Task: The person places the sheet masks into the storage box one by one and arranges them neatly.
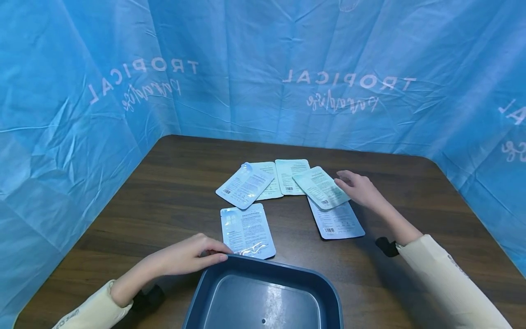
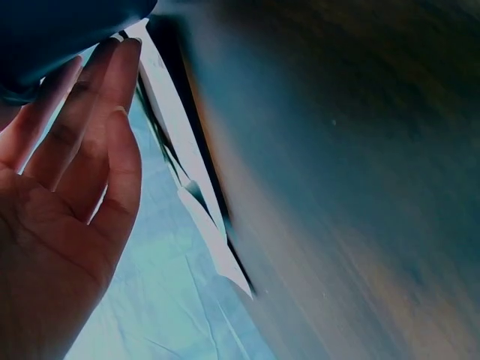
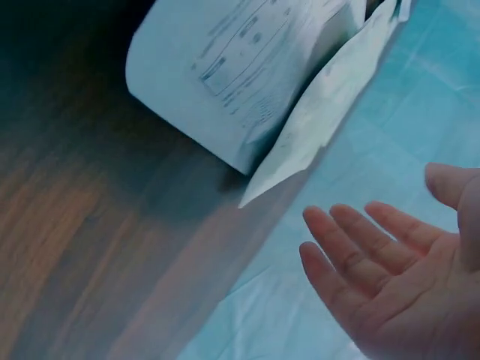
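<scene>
In the head view my left hand point(image 1: 191, 256) touches the back left corner of a dark blue plastic bin point(image 1: 287, 266), its fingers fairly straight. The left wrist view shows that hand's fingertips against the bin point(image 2: 60, 37). Right behind the bin lies a blue printed sachet point(image 1: 248, 230). My right hand point(image 1: 361, 188) hovers with relaxed, spread fingers beside a pale green sachet point(image 1: 322, 187), which overlaps another blue sachet point(image 1: 337, 221). From the right wrist view, the hand point(image 3: 397, 277) is apart from the sachets and holds nothing.
Farther left, a blue sachet point(image 1: 245, 185) partly covers a green sachet point(image 1: 270, 187), with another green sachet point(image 1: 291, 173) beside them. All lie on a dark wooden table point(image 1: 185, 183). A blue printed curtain point(image 1: 255, 68) surrounds its back and sides.
</scene>
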A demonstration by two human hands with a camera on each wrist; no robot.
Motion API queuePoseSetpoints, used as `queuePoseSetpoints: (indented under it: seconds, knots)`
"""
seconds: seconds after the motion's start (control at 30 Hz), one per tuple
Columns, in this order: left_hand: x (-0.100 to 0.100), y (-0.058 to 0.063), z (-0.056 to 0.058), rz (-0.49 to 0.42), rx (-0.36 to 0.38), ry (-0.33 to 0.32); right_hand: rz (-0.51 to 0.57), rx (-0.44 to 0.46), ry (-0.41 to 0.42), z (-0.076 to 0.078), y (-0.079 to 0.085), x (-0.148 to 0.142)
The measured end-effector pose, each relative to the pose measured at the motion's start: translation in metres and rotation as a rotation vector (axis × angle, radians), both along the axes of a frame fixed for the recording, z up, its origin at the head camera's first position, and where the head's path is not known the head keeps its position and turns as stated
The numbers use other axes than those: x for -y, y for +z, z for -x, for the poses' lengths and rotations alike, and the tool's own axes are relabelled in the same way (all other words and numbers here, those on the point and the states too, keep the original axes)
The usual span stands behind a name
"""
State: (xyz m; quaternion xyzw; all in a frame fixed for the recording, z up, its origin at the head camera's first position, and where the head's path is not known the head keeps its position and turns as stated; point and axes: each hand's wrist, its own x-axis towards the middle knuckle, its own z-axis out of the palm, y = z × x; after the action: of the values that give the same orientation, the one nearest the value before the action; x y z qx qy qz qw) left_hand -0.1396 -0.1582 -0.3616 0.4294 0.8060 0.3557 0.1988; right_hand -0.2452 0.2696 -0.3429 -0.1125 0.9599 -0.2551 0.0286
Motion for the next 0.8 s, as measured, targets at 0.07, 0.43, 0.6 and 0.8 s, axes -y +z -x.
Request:
queuePoseSetpoints:
  seconds: [0.07, 0.43, 0.6, 0.8]
  knots:
    - [0.000, -0.001, 0.000, -0.005, 0.007, 0.006, -0.023, -0.007, -0.032, 0.004, -0.002, -0.001]
    - [0.000, -0.001, -0.003, -0.009, 0.040, 0.046, -0.231, 0.081, -0.138, 0.021, -0.021, 0.001]
    - [0.000, -0.003, -0.004, -0.012, 0.024, 0.056, -0.306, 0.175, -0.171, 0.026, -0.025, 0.003]
    - [-0.001, -0.005, -0.004, -0.017, 0.002, 0.053, -0.295, 0.254, -0.156, 0.033, -0.027, 0.001]
